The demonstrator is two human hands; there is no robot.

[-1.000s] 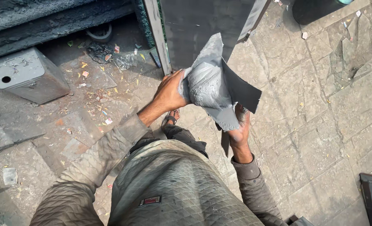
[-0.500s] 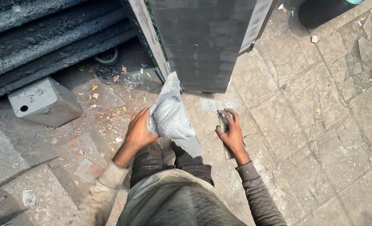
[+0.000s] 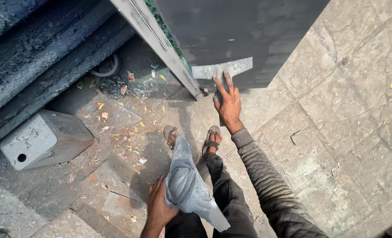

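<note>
My left hand (image 3: 158, 207) grips a crumpled pale grey sheet (image 3: 187, 187) low in the view, near my knees. My right hand (image 3: 227, 103) reaches forward with its fingers spread. It presses a flat dark blade (image 3: 218, 94) against the bottom of a tall dark grey metal panel (image 3: 249, 39). A pale grey smear (image 3: 222, 69) lies on the panel just above the fingertips. My sandalled feet (image 3: 211, 139) stand on the paving below the panel.
A grey metal box (image 3: 41, 141) lies on its side at the left. Paper scraps and litter (image 3: 121, 86) lie near the panel's metal frame (image 3: 160, 44). Dark ribbed sheets (image 3: 37, 57) fill the upper left. Stone paving (image 3: 346, 132) spreads to the right.
My right hand has left the grey sheet and moved forward onto the panel with the blade. My left hand has dropped lower, keeping the sheet.
</note>
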